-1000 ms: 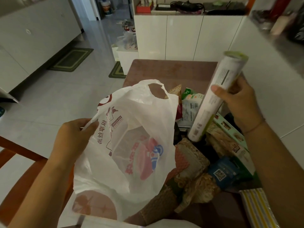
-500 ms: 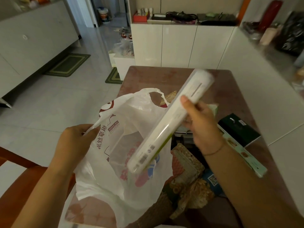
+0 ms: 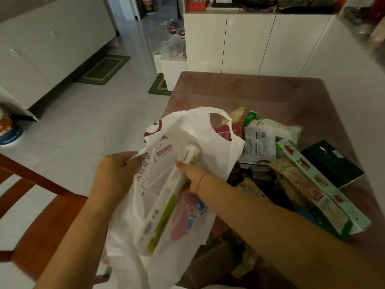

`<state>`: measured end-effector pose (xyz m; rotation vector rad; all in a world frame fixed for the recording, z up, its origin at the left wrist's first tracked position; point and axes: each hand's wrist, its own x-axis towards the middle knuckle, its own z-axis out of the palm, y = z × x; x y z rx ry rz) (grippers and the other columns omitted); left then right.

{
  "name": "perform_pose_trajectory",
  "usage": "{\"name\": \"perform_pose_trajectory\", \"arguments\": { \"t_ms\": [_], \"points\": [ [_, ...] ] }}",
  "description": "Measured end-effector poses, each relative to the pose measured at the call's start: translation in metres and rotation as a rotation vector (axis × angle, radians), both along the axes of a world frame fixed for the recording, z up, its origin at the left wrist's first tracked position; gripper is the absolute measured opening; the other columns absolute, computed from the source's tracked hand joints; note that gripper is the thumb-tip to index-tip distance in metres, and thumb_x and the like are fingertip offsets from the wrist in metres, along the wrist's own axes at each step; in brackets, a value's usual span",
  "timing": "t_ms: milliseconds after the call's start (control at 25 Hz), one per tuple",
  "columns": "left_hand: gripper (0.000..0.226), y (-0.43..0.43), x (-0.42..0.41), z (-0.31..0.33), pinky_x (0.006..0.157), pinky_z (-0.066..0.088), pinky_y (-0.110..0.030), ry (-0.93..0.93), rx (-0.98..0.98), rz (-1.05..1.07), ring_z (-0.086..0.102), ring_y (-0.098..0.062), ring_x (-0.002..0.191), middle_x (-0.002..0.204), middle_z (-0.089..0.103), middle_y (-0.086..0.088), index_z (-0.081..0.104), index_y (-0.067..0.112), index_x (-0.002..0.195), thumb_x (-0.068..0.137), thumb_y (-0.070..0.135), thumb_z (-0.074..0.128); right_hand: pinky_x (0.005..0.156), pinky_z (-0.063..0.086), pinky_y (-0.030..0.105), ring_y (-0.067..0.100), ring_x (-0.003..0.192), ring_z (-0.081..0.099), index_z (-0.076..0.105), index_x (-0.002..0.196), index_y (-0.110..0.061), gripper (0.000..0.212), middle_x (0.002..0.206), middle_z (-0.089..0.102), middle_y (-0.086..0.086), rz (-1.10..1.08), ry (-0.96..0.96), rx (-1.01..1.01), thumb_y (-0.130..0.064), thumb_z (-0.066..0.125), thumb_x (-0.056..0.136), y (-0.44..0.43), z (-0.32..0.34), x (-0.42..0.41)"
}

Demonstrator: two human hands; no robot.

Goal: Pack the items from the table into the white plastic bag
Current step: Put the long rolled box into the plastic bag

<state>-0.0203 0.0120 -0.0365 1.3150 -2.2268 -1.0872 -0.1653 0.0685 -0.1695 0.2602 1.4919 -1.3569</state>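
Observation:
The white plastic bag (image 3: pixel 210 140) with red print hangs at the near left edge of the table. My left hand (image 3: pixel 113 176) grips its near handle and holds the mouth apart. A long white and green tube (image 3: pixel 166 201) lies slanted inside the bag, its top end sticking up near the mouth. My right hand (image 3: pixel 192 174) is in the bag's mouth, closed on the tube's upper part. On the table to the right lie a white and green packet (image 3: pixel 260 138), a long pale green box (image 3: pixel 320 184), a brown snack pack (image 3: pixel 291 180) and a dark green box (image 3: pixel 331 163).
The brown table (image 3: pixel 250 90) reaches far back. A patterned cloth (image 3: pixel 235 257) lies at the near edge. A wooden chair (image 3: pixel 31 215) stands at my lower left. White cabinets (image 3: pixel 250 42) run behind the table, with tiled floor and green mats (image 3: pixel 104 68) to the left.
My right hand has brought the tube from above the table items leftward and down into the bag's mouth. My left hand has kept hold of the handle.

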Motion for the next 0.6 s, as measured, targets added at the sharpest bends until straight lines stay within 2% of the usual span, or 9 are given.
{"name": "perform_pose_trajectory", "arguments": {
  "t_ms": [80,200,240,360,480,560,600],
  "points": [
    [0.017,-0.002,0.000,0.001,0.065,0.056,-0.039,0.010,0.009,0.005,0.067,-0.024,0.065,0.067,0.070,0.017,0.073,0.027,0.093,0.090,0.022,0.056,0.086,0.054,0.048,0.030,0.092,0.065,0.058,0.111,-0.004,0.060,0.105,0.067,0.010,-0.014,0.037,0.068,-0.038,0.080,0.066,-0.021,-0.019,-0.006],
    [0.025,-0.008,0.000,0.000,0.070,0.054,-0.042,0.029,-0.010,-0.011,0.066,-0.035,0.074,0.072,0.073,-0.004,0.068,0.039,0.080,0.089,0.018,0.058,0.089,0.053,0.043,0.030,0.102,0.062,0.053,0.118,-0.005,0.060,0.118,0.062,0.011,-0.007,0.104,0.142,-0.040,0.073,0.073,-0.039,-0.029,-0.008],
    [0.028,-0.011,0.001,-0.001,0.068,0.053,-0.036,0.029,-0.006,-0.007,0.066,-0.033,0.074,0.070,0.072,-0.001,0.066,0.040,0.079,0.089,0.016,0.057,0.091,0.051,0.042,0.031,0.108,0.059,0.049,0.125,-0.006,0.063,0.123,0.059,0.012,0.011,0.140,0.162,-0.041,0.070,0.077,-0.042,-0.030,-0.008],
    [0.023,-0.020,0.001,-0.002,0.052,0.043,-0.004,0.041,0.011,0.002,0.063,0.001,0.060,0.053,0.064,0.026,0.072,0.029,0.090,0.088,0.012,0.056,0.100,0.042,0.039,0.033,0.123,0.050,0.030,0.141,-0.008,0.070,0.138,0.047,0.014,0.174,0.345,0.299,-0.044,0.056,0.087,-0.047,-0.035,-0.016],
    [0.021,-0.023,-0.002,-0.003,0.049,0.038,0.000,0.042,-0.013,-0.008,0.055,0.016,0.054,0.053,0.060,0.022,0.071,0.022,0.094,0.089,0.010,0.055,0.107,0.035,0.037,0.033,0.132,0.039,0.013,0.147,-0.006,0.074,0.148,0.033,0.016,0.393,0.521,0.380,-0.041,0.049,0.092,-0.048,-0.032,-0.024],
    [0.021,-0.023,-0.005,-0.003,0.048,0.037,0.000,0.038,-0.023,-0.010,0.056,0.013,0.053,0.060,0.060,0.024,0.072,0.022,0.095,0.088,0.011,0.055,0.112,0.029,0.036,0.032,0.136,0.032,0.011,0.146,-0.004,0.072,0.151,0.027,0.017,0.553,0.611,0.378,-0.036,0.048,0.093,-0.046,-0.026,-0.021],
    [0.020,-0.023,-0.006,-0.004,0.048,0.037,-0.001,0.025,-0.033,-0.013,0.057,0.008,0.055,0.062,0.060,0.022,0.073,0.021,0.094,0.088,0.012,0.056,0.113,0.029,0.036,0.032,0.135,0.033,0.018,0.145,-0.004,0.067,0.150,0.029,0.017,0.627,0.665,0.348,-0.032,0.048,0.093,-0.043,-0.021,-0.018]
  ]
}}
